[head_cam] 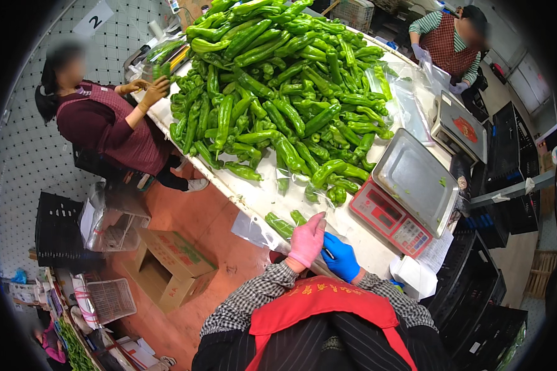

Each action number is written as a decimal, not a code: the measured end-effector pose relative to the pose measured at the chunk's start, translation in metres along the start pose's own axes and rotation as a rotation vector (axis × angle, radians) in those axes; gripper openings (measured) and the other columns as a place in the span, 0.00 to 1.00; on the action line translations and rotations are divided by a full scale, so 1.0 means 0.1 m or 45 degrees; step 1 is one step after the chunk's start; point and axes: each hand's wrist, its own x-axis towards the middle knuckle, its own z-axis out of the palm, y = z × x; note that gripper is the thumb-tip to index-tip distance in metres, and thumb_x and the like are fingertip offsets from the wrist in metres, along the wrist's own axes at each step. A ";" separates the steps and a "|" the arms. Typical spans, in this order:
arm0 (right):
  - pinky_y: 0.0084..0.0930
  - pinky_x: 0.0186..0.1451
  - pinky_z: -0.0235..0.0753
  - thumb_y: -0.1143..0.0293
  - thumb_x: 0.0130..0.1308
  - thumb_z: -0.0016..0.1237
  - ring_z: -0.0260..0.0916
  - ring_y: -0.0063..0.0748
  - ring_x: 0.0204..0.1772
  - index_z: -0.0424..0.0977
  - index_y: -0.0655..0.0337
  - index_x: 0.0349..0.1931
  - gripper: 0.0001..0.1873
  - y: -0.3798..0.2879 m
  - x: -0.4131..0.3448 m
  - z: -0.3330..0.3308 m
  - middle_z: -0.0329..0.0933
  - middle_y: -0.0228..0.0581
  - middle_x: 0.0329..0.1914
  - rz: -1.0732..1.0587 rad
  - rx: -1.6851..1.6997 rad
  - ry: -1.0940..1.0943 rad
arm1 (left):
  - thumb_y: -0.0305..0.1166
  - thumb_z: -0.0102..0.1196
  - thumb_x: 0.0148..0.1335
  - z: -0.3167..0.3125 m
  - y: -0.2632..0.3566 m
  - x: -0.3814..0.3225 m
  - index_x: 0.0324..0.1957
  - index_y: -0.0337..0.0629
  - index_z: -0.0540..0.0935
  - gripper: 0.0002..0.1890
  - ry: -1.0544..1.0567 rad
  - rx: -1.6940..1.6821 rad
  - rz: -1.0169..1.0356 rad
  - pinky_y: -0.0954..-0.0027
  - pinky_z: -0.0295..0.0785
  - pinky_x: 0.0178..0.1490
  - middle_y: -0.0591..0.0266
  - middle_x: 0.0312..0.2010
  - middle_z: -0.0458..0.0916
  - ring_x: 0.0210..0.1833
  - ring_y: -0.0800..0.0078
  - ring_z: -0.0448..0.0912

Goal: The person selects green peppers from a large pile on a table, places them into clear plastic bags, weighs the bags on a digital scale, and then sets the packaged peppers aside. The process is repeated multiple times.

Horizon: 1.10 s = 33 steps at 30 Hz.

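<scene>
My left hand (pixel 306 239), in a pink glove, is at the near table edge with its fingers pressed together, beside green peppers (pixel 279 226) that lie under clear plastic film. Whether it grips the film is hidden. Close against it, my right hand (pixel 340 257) in a blue glove has its fingers curled around what seems to be a green pepper; only a dark green sliver shows. Beyond both hands a large heap of long green peppers (pixel 278 102) covers much of the white table (pixel 359 239). A red digital scale (pixel 385 215) with a metal pan (pixel 415 181) stands right of my hands.
A co-worker (pixel 109 111) at the left handles peppers; another person (pixel 450 46) holds plastic at the far right. Clear bags (pixel 406 104) lie near a second scale (pixel 459 125). Black crates (pixel 464 264) line the right side. A cardboard box (pixel 174 269) sits on the floor.
</scene>
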 end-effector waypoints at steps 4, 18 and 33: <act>0.35 0.44 0.80 0.71 0.67 0.50 0.82 0.45 0.44 0.74 0.63 0.56 0.17 0.37 0.21 0.29 0.82 0.48 0.48 0.407 0.197 -0.191 | 0.32 0.55 0.64 -0.02 0.08 -0.09 0.58 0.49 0.80 0.19 -0.130 0.069 -0.032 0.53 0.78 0.41 0.45 0.35 0.84 0.37 0.47 0.83; 0.45 0.41 0.79 0.58 0.69 0.46 0.81 0.52 0.38 0.84 0.51 0.41 0.13 0.24 0.60 -0.14 0.83 0.48 0.37 0.345 -0.079 -0.370 | 0.43 0.52 0.69 -0.10 -0.45 0.04 0.55 0.54 0.81 0.16 -0.233 0.536 -0.243 0.53 0.78 0.40 0.48 0.32 0.85 0.36 0.46 0.83; 0.29 0.49 0.77 0.70 0.69 0.53 0.79 0.38 0.45 0.78 0.50 0.59 0.18 0.43 1.39 -0.34 0.80 0.45 0.47 0.176 0.143 0.445 | 0.42 0.48 0.69 -0.12 -0.33 0.13 0.53 0.52 0.79 0.15 -0.410 0.654 -0.148 0.47 0.77 0.40 0.47 0.31 0.84 0.36 0.46 0.83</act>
